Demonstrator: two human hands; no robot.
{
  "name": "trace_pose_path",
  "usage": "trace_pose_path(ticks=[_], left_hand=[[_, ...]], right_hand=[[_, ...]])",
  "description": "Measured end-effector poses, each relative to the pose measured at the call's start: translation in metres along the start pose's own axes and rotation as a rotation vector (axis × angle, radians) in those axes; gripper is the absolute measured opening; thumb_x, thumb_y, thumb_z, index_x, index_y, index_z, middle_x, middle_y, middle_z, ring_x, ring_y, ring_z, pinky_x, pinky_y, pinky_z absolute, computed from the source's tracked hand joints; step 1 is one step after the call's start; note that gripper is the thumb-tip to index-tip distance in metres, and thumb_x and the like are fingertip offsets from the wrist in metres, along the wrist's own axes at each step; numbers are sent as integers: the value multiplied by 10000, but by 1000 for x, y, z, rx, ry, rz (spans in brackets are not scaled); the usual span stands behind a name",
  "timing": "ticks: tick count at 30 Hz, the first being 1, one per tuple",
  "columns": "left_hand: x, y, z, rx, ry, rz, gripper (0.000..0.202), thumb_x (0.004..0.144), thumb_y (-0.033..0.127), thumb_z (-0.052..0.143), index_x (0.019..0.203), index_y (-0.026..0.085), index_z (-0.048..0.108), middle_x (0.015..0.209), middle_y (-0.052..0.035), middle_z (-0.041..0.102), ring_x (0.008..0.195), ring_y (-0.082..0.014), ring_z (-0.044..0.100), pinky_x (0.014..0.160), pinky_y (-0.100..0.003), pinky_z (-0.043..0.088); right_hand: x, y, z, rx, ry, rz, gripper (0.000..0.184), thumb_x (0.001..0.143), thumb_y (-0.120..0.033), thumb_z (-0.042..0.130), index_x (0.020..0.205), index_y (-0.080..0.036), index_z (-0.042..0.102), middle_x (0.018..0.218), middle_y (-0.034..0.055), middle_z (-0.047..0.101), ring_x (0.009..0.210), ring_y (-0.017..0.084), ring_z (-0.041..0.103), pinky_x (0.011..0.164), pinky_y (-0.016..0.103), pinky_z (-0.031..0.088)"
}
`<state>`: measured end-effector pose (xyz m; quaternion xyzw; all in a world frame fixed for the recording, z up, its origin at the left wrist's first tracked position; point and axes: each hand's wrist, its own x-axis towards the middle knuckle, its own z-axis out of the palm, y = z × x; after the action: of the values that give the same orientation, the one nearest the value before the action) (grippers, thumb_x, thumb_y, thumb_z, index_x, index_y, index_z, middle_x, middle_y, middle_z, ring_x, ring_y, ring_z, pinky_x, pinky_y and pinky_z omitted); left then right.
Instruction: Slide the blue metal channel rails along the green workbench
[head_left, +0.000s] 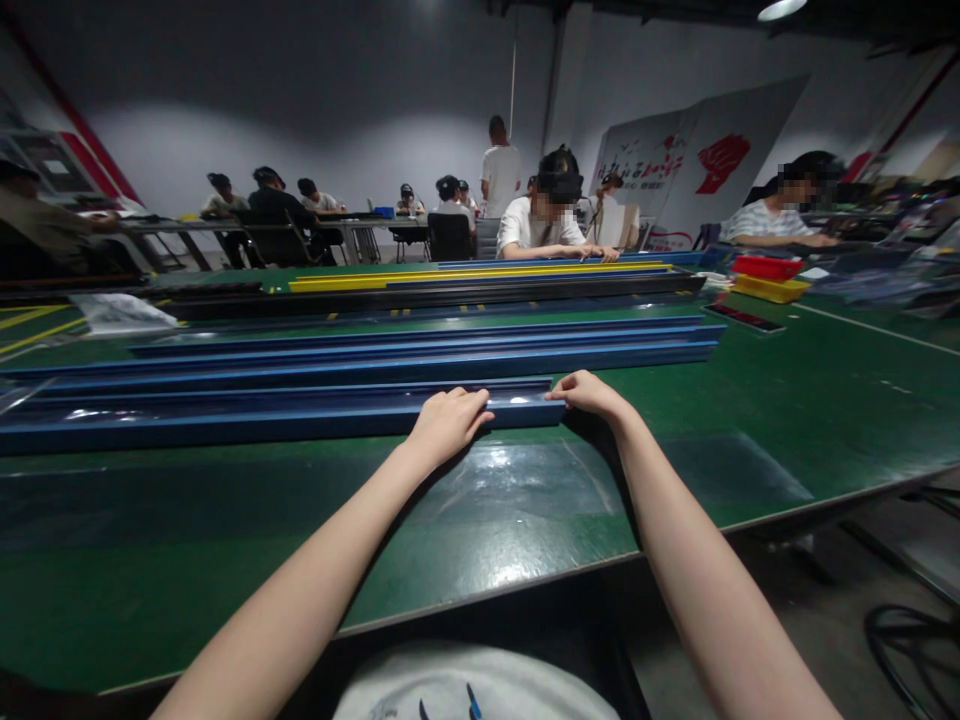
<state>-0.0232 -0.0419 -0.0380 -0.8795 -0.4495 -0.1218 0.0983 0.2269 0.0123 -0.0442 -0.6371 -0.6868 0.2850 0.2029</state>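
Note:
A long blue channel (pixel 225 415) lies lengthwise on the green table (pixel 487 520), nearest to me. My left hand (pixel 448 422) rests on its near wall close to the right end, fingers curled over the rim. My right hand (pixel 589 392) grips the very end of the same channel, fingers closed on its top edge. Both forearms reach forward over the table's front edge.
Further blue channels (pixel 420 350) lie behind the near one, then black and yellow ones (pixel 480 275). Red and yellow trays (pixel 769 277) stand at the right. Several people sit at the far side and at other tables. Cables lie on the floor at the right.

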Motion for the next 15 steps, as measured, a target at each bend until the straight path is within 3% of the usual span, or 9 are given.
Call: trace_pose_path(ticks=[8, 15], left_hand=[[2, -1, -6, -2, -73, 11, 266, 907, 362, 324, 1050, 225, 502, 934, -44, 624, 857, -176, 560, 668, -249, 416], [2, 2, -4, 8, -61, -3, 258, 902, 350, 349, 1058, 206, 496, 952, -59, 626, 885, -184, 558, 707, -264, 410]], right_hand=[[1, 1, 1, 9, -4, -10, 214, 652, -331, 603, 568, -135, 609, 456, -16, 512, 474, 83, 457, 509, 205, 342], [2, 1, 0, -4, -3, 1, 218, 654, -338, 605, 587, -132, 627, 460, -12, 524, 476, 86, 465, 505, 203, 346]])
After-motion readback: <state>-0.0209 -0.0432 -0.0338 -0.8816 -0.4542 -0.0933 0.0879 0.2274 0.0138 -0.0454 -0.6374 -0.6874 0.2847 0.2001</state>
